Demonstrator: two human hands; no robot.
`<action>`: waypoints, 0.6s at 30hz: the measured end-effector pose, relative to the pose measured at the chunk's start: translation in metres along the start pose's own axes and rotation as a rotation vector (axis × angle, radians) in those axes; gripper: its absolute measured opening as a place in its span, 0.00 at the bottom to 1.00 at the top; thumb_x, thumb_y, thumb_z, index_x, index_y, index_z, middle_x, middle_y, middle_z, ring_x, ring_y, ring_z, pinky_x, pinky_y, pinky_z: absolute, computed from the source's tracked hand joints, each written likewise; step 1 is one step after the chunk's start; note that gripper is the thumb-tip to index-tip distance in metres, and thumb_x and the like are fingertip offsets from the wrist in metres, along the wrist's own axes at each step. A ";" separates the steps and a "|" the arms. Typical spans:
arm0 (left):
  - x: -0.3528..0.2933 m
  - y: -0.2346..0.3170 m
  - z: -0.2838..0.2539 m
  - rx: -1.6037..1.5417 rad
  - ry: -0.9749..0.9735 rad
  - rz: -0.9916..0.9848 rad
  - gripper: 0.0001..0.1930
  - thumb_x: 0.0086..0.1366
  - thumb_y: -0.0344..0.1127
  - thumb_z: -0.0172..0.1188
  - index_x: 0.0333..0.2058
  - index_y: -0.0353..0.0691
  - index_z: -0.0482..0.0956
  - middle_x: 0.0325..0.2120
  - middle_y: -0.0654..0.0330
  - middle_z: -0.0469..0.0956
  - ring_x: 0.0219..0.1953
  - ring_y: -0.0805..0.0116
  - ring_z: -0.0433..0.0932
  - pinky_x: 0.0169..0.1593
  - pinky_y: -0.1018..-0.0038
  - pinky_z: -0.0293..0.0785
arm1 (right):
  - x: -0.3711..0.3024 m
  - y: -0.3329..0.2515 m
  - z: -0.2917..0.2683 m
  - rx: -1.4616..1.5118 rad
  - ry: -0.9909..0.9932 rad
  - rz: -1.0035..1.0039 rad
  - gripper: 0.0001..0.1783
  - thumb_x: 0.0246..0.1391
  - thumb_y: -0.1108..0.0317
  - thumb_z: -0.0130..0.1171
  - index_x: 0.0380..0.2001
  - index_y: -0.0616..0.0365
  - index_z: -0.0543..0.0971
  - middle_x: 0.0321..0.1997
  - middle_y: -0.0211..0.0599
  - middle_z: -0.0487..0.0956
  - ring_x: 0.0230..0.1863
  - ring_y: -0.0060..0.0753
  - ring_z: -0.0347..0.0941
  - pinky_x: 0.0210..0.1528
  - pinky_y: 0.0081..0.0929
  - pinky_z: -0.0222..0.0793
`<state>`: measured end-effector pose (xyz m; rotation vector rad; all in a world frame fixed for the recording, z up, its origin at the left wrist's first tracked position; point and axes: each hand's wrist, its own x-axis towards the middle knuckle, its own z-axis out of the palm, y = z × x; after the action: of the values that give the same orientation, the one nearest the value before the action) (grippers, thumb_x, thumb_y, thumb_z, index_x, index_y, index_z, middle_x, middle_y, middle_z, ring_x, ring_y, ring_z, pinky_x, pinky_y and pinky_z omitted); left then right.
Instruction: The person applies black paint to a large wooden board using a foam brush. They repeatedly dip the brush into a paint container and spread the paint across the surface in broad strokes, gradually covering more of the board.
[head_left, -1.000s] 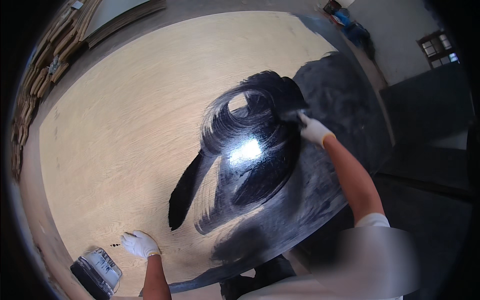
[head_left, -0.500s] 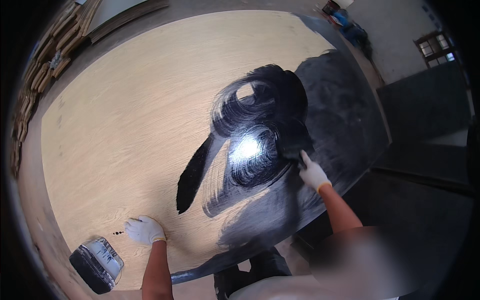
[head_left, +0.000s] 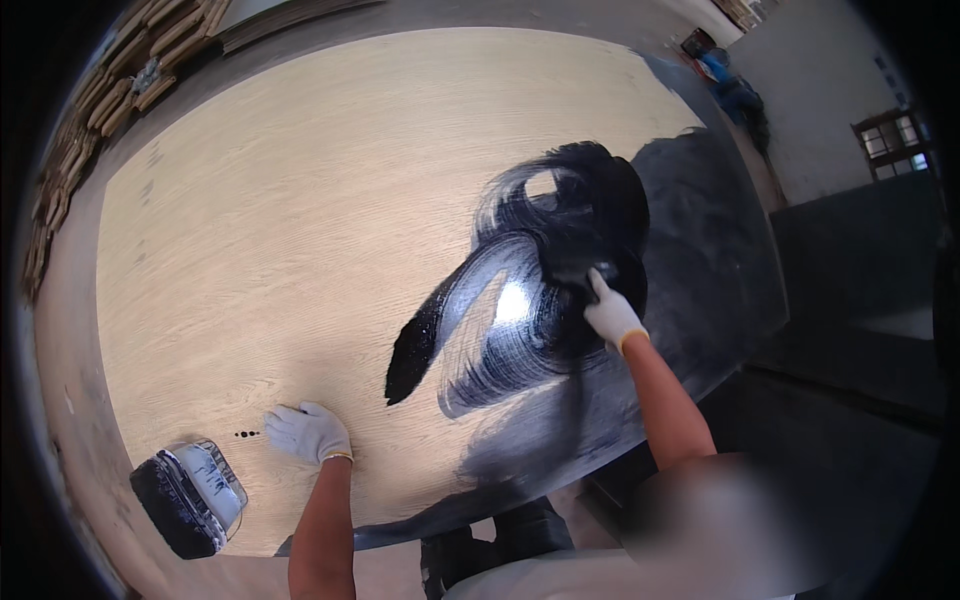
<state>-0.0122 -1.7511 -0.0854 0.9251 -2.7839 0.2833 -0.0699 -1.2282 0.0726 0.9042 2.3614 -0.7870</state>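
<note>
A large wood-grained board (head_left: 250,250) lies flat before me, with wet black paint (head_left: 410,355) spread in swirling strokes over its middle and right. My right hand (head_left: 613,315), in a white glove, is closed on the handle of a black paintbrush (head_left: 596,282). One finger stretches along the handle. The brush head is on the wet paint, blurred and hard to tell from it. My left hand (head_left: 308,432), also gloved, rests flat on the bare wood at the near left, fingers spread. Beside it stands a paint container (head_left: 215,480), its inside streaked with black.
A few black drips (head_left: 247,434) lie between the container and my left hand. Stacked flat brown pieces (head_left: 120,90) stand at the far left. Dark panels (head_left: 850,250) are on the right, below a window (head_left: 893,140). Blue items (head_left: 735,92) sit beyond the far right corner.
My right hand has swept the brush farther away and leftward over the paint, leaving a new curved streak joined to the thick black strip. The view has shifted; my left hand still lies flat.
</note>
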 end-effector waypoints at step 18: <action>-0.005 0.007 -0.026 -0.071 -0.021 0.026 0.28 0.69 0.40 0.53 0.63 0.28 0.65 0.68 0.38 0.62 0.70 0.38 0.59 0.72 0.46 0.54 | 0.053 -0.077 -0.007 -0.270 -0.182 -0.309 0.48 0.54 0.74 0.54 0.78 0.35 0.54 0.37 0.42 0.81 0.19 0.36 0.74 0.17 0.34 0.73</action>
<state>-0.0093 -1.7361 -0.0626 0.8819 -2.8072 0.1780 -0.1614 -1.2478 0.0713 0.3470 2.3973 -0.6119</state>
